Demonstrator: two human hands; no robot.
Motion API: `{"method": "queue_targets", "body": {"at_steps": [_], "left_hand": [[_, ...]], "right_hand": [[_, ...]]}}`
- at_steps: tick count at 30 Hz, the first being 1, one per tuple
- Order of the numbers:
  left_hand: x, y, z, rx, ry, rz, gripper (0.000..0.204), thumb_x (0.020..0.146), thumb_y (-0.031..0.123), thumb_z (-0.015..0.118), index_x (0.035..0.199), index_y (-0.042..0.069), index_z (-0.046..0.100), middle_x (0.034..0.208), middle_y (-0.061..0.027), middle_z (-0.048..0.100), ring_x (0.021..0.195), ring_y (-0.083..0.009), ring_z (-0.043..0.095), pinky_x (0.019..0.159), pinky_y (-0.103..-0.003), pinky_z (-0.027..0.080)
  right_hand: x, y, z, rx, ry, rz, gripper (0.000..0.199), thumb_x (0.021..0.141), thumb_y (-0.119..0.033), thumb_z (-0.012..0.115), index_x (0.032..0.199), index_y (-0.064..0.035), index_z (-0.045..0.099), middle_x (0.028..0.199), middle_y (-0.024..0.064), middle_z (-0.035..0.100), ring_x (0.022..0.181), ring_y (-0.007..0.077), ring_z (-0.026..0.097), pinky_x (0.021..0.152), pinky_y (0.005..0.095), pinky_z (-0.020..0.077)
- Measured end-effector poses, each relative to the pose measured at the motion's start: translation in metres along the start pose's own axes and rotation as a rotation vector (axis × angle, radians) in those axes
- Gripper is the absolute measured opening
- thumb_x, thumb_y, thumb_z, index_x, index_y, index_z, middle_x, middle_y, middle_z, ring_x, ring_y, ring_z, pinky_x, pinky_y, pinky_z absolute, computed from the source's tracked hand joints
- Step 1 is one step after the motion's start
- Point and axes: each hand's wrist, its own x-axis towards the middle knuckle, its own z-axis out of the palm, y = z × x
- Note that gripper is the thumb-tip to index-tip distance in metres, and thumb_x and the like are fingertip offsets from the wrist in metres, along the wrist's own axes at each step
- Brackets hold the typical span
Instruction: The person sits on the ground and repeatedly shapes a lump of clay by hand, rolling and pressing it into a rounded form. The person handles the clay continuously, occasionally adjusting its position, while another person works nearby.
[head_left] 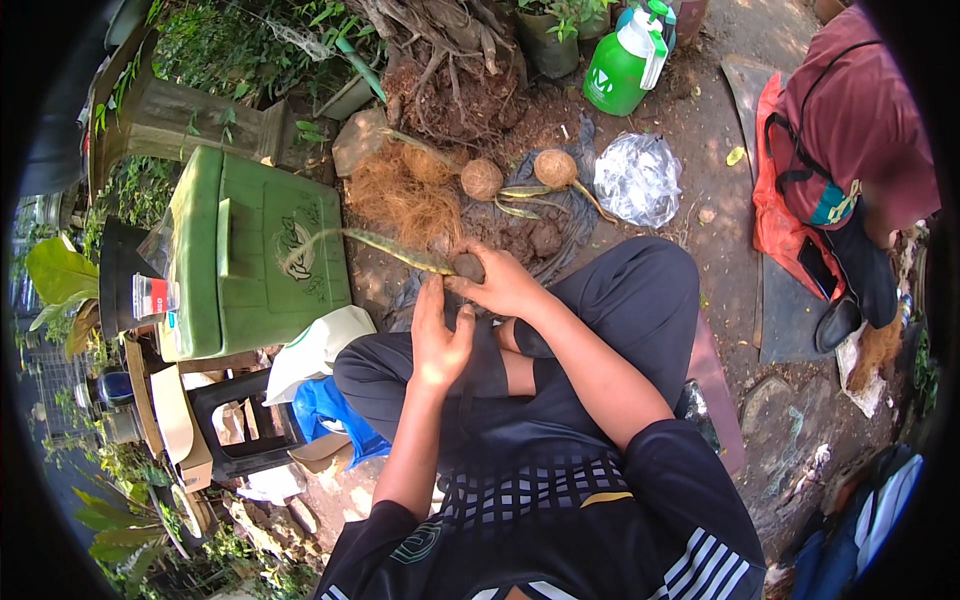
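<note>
A snake plant leaf (390, 247), green with yellow edges and a long thin tip, points left from a dark ball of soil (467, 267) at its base. My right hand (508, 285) is closed around the soil ball, its fingers curled over the side. My left hand (440, 340) lies just below, fingers stretched upward with their tips against the leaf's base and the thumb apart. Beyond my hands sit two round balls wrapped in brown coconut fibre, a left ball (481, 179) and a right ball (554, 168), with leaves coming from them.
Loose coconut fibre (405, 200) lies beside a green cooler box (255, 260) on my left. Dark soil (543, 238) rests on black plastic sheeting. Farther out are a clear plastic bag (638, 180) and a green spray bottle (617, 75). Another person (850, 120) sits at the right.
</note>
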Motion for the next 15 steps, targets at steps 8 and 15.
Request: {"method": "queue_targets", "body": {"at_steps": [8, 15], "left_hand": [[0.002, -0.002, 0.006, -0.19, -0.003, -0.059, 0.063, 0.089, 0.017, 0.061, 0.141, -0.012, 0.039, 0.141, -0.0326, 0.045, 0.133, -0.0439, 0.044, 0.112, -0.045, 0.034], [0.01, 0.002, 0.003, -0.116, -0.002, 0.032, 0.062, 0.09, 0.017, 0.061, 0.144, -0.006, 0.04, 0.139, -0.028, 0.046, 0.129, -0.0413, 0.047, 0.109, -0.043, 0.037]], "right_hand": [[0.004, 0.002, -0.002, -0.091, 0.073, -0.037, 0.043, 0.08, -0.02, 0.073, 0.116, -0.0011, 0.062, 0.11, 0.0178, 0.068, 0.108, 0.0302, 0.066, 0.092, 0.0379, 0.0495], [0.004, 0.004, -0.002, 0.131, 0.056, -0.017, 0.047, 0.083, -0.031, 0.074, 0.117, -0.0008, 0.064, 0.115, 0.0167, 0.068, 0.111, 0.029, 0.064, 0.096, 0.0381, 0.0479]]}}
